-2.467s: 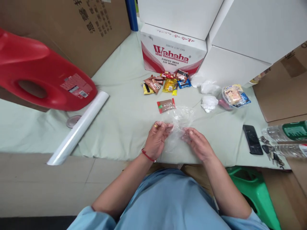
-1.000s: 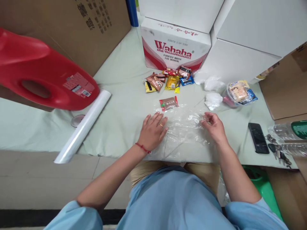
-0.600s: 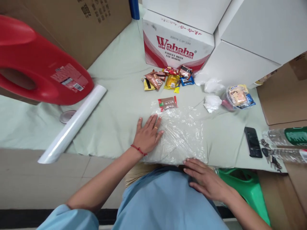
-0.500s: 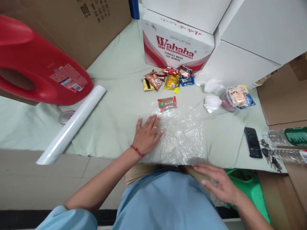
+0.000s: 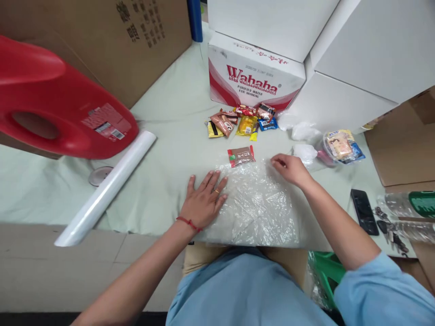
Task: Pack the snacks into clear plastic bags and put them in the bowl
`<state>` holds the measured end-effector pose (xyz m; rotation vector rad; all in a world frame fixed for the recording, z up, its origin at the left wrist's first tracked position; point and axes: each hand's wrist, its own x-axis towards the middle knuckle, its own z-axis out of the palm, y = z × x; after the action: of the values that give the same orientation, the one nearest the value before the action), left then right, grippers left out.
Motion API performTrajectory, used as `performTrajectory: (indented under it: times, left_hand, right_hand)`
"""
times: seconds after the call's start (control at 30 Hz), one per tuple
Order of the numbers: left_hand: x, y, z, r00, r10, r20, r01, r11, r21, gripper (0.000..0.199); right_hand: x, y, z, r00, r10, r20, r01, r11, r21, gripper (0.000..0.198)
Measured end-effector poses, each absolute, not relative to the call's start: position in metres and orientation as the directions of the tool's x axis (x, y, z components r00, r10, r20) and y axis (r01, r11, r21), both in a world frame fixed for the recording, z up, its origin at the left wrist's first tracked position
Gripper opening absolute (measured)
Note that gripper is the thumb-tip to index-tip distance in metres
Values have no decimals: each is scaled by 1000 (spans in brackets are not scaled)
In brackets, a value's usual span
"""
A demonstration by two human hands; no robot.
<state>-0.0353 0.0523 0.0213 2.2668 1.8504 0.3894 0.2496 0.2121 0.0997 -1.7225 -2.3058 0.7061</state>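
A crinkled sheet of clear plastic film (image 5: 258,203) is spread on the cloth-covered table in front of me. My left hand (image 5: 204,199) lies flat with its fingers spread, pressing the film's left side. At the film's far right corner, my right hand (image 5: 288,168) is closed in a pinch on the film's edge. A small brown and red snack packet (image 5: 241,155) lies along the film's far edge, between and beyond my hands.
Several wrapped snacks (image 5: 247,125) are piled against a Wahaha carton (image 5: 254,74). White plastic bundles (image 5: 304,153) and a tub of snacks (image 5: 343,147) sit to the right, with a phone (image 5: 364,212) and keys nearer. A white roll (image 5: 108,185) and a red jug (image 5: 68,104) are at left.
My right hand has risen from beside my lap, below the table edge, to the film's far right corner and closed there. My left hand stays flat on the film.
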Motion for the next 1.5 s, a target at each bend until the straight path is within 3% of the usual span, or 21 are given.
performTrajectory:
  times: [0.1, 0.17, 0.27, 0.4, 0.53, 0.67, 0.8, 0.97, 1.03, 1.13, 1.23, 1.37, 1.5]
  left_hand:
    - [-34, 53, 24, 194, 979, 66, 934, -205, 293, 53]
    - [-34, 53, 26, 199, 978, 56, 937, -206, 283, 53]
    - [-36, 53, 27, 202, 978, 48, 940, -207, 270, 54]
    - [-37, 53, 25, 204, 977, 55, 939, -211, 271, 53]
    - [-36, 53, 23, 202, 977, 62, 937, -212, 277, 54]
    - [-36, 53, 24, 202, 978, 57, 934, -210, 290, 54]
    - [-34, 54, 24, 193, 980, 54, 935, -200, 293, 53]
    - [-33, 52, 22, 178, 980, 90, 942, -196, 273, 53]
    - [-33, 51, 21, 181, 978, 105, 944, -203, 262, 53]
    - [-34, 52, 22, 189, 976, 105, 945, -210, 252, 53]
    - [-35, 53, 24, 187, 978, 91, 946, -204, 252, 53]
    - [-34, 53, 26, 185, 981, 65, 949, -195, 248, 53]
    - [-35, 53, 24, 190, 980, 59, 949, -199, 246, 53]
  right_hand:
    - [198, 268, 91, -150, 987, -51, 954, 131, -270, 38]
    - [160, 296, 86, -92, 995, 24, 966, 95, -239, 53]
    - [116, 321, 81, -50, 999, 9, 973, 51, -227, 70]
    - [109, 329, 87, -83, 994, -69, 985, 71, -155, 56]
    - [152, 317, 112, -122, 992, -21, 986, 119, -119, 47]
    - [207, 273, 140, -370, 925, 81, 897, 379, -230, 52]
    - [236, 194, 143, -712, 702, -5, 637, 643, -426, 60]
    - [239, 130, 113, -793, 571, -213, 596, 650, -471, 62]
    - [239, 140, 103, -801, 567, -195, 571, 621, -537, 55]
    - [236, 192, 95, -636, 771, -41, 665, 520, -536, 36]
    - [222, 259, 87, -252, 968, 0, 899, 234, -370, 32]
    - [193, 310, 67, -66, 998, 2, 968, 64, -244, 49]
    - [193, 306, 62, -86, 996, -18, 987, 83, -139, 37]
